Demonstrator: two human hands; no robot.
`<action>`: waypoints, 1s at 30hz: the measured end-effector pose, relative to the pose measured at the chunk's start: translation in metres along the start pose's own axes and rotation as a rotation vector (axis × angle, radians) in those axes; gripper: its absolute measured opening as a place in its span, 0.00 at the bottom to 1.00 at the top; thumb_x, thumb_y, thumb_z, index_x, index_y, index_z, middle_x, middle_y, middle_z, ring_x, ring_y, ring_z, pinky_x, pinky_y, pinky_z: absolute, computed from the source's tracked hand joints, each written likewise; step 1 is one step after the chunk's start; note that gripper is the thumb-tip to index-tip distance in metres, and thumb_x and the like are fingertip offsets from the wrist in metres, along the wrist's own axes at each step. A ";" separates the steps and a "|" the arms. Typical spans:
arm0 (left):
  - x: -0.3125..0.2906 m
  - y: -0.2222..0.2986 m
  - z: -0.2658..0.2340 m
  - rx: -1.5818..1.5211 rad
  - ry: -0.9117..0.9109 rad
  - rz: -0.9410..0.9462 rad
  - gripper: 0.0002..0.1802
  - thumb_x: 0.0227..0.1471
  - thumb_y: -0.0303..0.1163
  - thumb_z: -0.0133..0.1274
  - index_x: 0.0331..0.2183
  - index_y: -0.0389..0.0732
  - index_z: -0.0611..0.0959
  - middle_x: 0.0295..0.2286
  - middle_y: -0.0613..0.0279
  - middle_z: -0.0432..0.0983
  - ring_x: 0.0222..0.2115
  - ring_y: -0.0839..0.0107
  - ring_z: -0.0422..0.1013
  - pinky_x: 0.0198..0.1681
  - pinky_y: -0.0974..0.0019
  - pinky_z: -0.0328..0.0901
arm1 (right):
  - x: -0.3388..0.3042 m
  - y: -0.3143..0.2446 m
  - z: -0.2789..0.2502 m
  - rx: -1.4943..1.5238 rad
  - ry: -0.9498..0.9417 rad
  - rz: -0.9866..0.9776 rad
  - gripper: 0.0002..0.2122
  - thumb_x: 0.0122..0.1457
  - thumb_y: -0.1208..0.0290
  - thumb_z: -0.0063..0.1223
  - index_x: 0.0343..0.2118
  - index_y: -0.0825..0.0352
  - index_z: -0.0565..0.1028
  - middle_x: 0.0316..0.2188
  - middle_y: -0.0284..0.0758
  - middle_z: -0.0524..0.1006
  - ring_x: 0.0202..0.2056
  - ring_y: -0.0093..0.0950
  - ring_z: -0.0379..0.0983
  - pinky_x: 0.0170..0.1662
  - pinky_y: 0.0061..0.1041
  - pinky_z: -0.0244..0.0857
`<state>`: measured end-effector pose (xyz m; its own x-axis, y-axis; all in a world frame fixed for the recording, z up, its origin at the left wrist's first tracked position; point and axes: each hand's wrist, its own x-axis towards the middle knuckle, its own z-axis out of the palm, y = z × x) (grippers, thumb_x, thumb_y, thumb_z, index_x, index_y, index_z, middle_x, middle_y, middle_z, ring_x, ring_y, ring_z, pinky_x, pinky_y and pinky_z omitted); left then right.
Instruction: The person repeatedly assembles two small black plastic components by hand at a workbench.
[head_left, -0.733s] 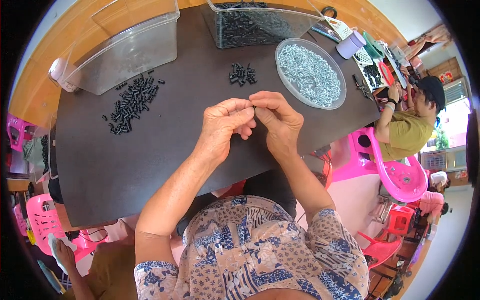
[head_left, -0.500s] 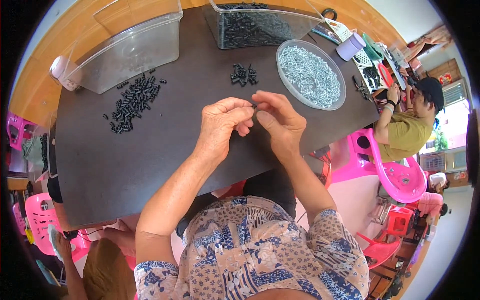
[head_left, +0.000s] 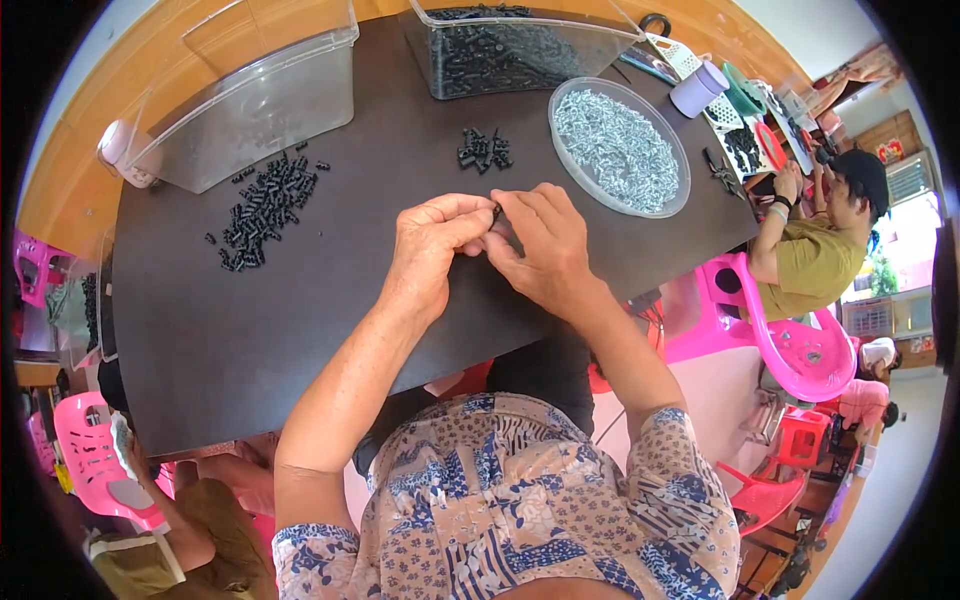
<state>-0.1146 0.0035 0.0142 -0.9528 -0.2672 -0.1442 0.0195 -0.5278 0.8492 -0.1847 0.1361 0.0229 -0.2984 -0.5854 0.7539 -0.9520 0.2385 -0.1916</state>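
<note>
Above the middle of the dark table (head_left: 220, 350), my left hand (head_left: 432, 240) pinches a small black plastic part (head_left: 496, 212) between thumb and fingertips. My right hand (head_left: 540, 235) meets it from the other side, its fingers closed on the same part. Most of the part is covered by my fingers. Just beyond my hands lies a small cluster of black parts (head_left: 484, 150). A larger pile of short black cylindrical parts (head_left: 265, 212) spreads at the left. At the right, a round clear tray (head_left: 684, 190) holds many silvery screws (head_left: 615, 145).
A clear bin (head_left: 270, 95) stands at the back left beside a white bottle (head_left: 120, 150). Another clear bin (head_left: 440, 60) holds black parts. A lilac cup (head_left: 698, 90) and pliers (head_left: 720, 172) lie near the right edge. One person (head_left: 820, 240) sits at right, another (head_left: 190, 530) at lower left.
My right hand has moved left and its fingers have closed in against my left hand at the black part. The person at lower left has shifted an arm.
</note>
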 end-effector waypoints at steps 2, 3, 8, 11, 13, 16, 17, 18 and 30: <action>-0.002 0.002 -0.002 0.049 -0.027 -0.034 0.08 0.48 0.27 0.53 0.31 0.32 0.81 0.23 0.63 0.75 0.23 0.78 0.68 0.29 0.74 0.61 | -0.001 0.004 -0.002 -0.008 0.015 -0.007 0.19 0.34 0.81 0.58 0.36 0.73 0.73 0.29 0.39 0.74 0.28 0.36 0.68 0.30 0.30 0.64; -0.002 0.003 -0.002 0.097 -0.052 -0.067 0.10 0.49 0.28 0.51 0.32 0.32 0.80 0.24 0.62 0.75 0.24 0.77 0.69 0.31 0.73 0.63 | -0.001 0.006 -0.003 -0.015 0.028 -0.016 0.19 0.34 0.81 0.58 0.35 0.73 0.72 0.28 0.39 0.74 0.27 0.36 0.68 0.29 0.30 0.64; 0.000 0.003 -0.002 0.063 -0.127 -0.042 0.09 0.49 0.28 0.52 0.29 0.31 0.81 0.20 0.63 0.74 0.20 0.77 0.66 0.26 0.74 0.61 | -0.002 0.010 0.000 0.053 0.036 -0.012 0.18 0.33 0.82 0.56 0.34 0.72 0.72 0.24 0.37 0.74 0.24 0.33 0.67 0.26 0.28 0.62; -0.001 0.001 -0.002 0.044 -0.109 -0.033 0.09 0.48 0.27 0.53 0.27 0.30 0.81 0.19 0.62 0.73 0.20 0.77 0.66 0.26 0.73 0.61 | -0.002 0.008 0.002 0.082 0.060 -0.039 0.17 0.33 0.82 0.55 0.33 0.72 0.72 0.22 0.35 0.73 0.22 0.32 0.66 0.24 0.27 0.61; -0.003 0.000 -0.001 0.016 -0.094 -0.024 0.09 0.48 0.27 0.52 0.26 0.29 0.81 0.19 0.62 0.73 0.20 0.76 0.67 0.27 0.73 0.61 | -0.002 0.007 0.003 0.084 0.070 -0.053 0.17 0.33 0.82 0.55 0.33 0.72 0.72 0.21 0.35 0.72 0.21 0.32 0.66 0.24 0.27 0.61; -0.004 -0.001 -0.001 0.002 -0.074 -0.006 0.08 0.46 0.25 0.52 0.26 0.29 0.80 0.19 0.61 0.73 0.20 0.76 0.67 0.26 0.73 0.62 | -0.003 0.008 0.006 0.053 0.073 -0.084 0.16 0.33 0.82 0.54 0.32 0.73 0.72 0.20 0.34 0.71 0.20 0.31 0.65 0.22 0.27 0.60; -0.005 -0.001 0.000 -0.011 -0.056 -0.007 0.08 0.46 0.25 0.52 0.26 0.28 0.80 0.19 0.61 0.73 0.19 0.76 0.66 0.26 0.73 0.62 | -0.003 0.008 0.007 0.045 0.067 -0.107 0.16 0.34 0.80 0.56 0.32 0.73 0.71 0.19 0.35 0.68 0.21 0.32 0.64 0.23 0.28 0.60; -0.005 -0.001 0.000 -0.024 -0.037 -0.007 0.07 0.45 0.24 0.52 0.25 0.28 0.80 0.19 0.60 0.73 0.19 0.75 0.66 0.26 0.73 0.62 | -0.004 0.009 0.008 0.038 0.062 -0.129 0.16 0.35 0.79 0.57 0.32 0.74 0.70 0.19 0.36 0.65 0.22 0.33 0.63 0.25 0.30 0.60; 0.002 -0.002 -0.007 0.054 -0.107 0.072 0.12 0.50 0.30 0.52 0.34 0.30 0.80 0.25 0.60 0.76 0.23 0.77 0.69 0.31 0.73 0.63 | 0.002 0.018 0.015 0.104 0.058 -0.077 0.17 0.38 0.78 0.57 0.35 0.73 0.71 0.19 0.36 0.67 0.22 0.35 0.65 0.25 0.30 0.61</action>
<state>-0.1146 -0.0015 0.0083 -0.9765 -0.2134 -0.0294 0.0752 -0.4656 0.8818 -0.2037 0.1279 0.0115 -0.2228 -0.5527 0.8030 -0.9747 0.1118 -0.1935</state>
